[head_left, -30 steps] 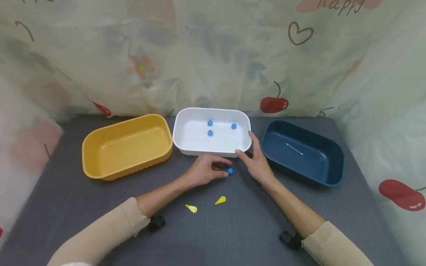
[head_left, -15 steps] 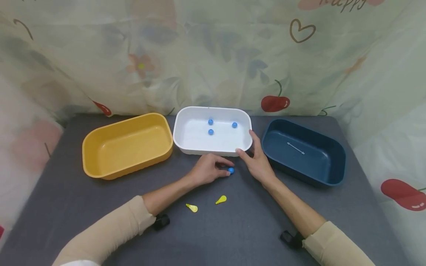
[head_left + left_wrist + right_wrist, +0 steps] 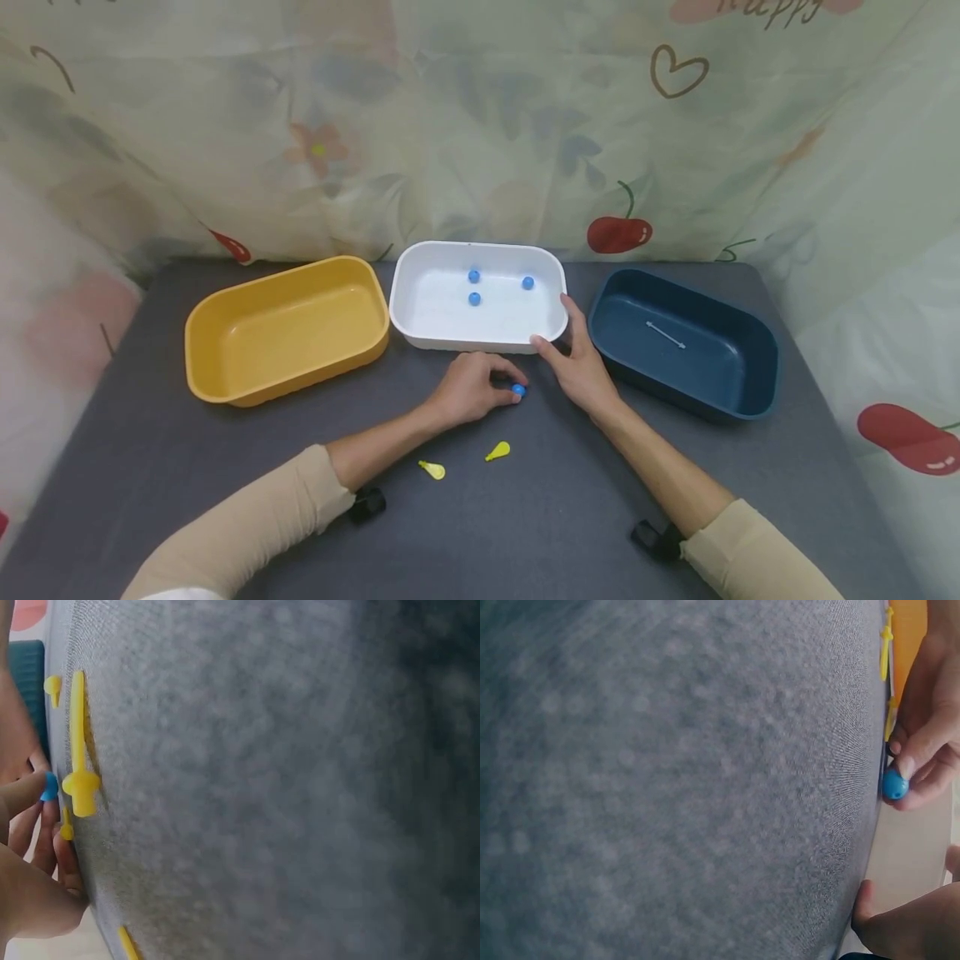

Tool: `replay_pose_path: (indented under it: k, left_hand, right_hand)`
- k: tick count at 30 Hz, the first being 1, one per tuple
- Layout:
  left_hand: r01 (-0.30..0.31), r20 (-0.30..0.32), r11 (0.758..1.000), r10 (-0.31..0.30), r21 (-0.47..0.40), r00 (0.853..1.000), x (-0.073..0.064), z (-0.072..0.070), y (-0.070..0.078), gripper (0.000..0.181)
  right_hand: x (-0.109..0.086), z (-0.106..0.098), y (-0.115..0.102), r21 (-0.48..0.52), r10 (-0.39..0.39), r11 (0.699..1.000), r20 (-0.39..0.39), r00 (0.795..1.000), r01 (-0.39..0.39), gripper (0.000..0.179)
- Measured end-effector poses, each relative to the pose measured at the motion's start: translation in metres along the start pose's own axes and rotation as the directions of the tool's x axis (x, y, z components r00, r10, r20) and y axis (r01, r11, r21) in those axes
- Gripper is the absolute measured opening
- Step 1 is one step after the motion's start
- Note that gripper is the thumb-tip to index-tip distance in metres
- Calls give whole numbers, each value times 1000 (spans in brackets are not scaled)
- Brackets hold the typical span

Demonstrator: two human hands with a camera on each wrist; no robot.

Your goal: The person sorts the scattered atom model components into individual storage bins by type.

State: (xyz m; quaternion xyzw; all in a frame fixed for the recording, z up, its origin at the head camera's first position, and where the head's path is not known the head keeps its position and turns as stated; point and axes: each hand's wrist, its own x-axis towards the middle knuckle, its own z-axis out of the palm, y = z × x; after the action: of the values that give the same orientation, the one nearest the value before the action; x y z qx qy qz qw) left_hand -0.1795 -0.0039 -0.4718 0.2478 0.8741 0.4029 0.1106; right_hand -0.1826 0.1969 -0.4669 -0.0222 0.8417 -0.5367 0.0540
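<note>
One blue ball [image 3: 518, 389] now looks secured, freshly pinched by the left hand [image 3: 468, 390], while the right hand [image 3: 583, 377] spreads across the white tub's [image 3: 480, 342] near right corner.

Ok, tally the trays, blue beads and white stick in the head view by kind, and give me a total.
Trays: 3 (yellow tray, white tray, dark blue tray)
Blue beads: 4 (three inside the white tray, one pinched in the left hand)
White stick: 1
Total: 8
</note>
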Motion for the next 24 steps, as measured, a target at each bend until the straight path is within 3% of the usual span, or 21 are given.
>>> replay_pose_path:
  k: [15,24]
  left_hand:
    - [-21,24,989,25,-149,999,-3,-8,2,15]
    - [-33,61,935,58,-353,996,-10,-25,12,22]
  right_hand:
    - [-2,1,0,-14,3,1000,-12,1000,-3,82]
    - [-1,0,0,-1,-9,1000,-8,1000,9,83]
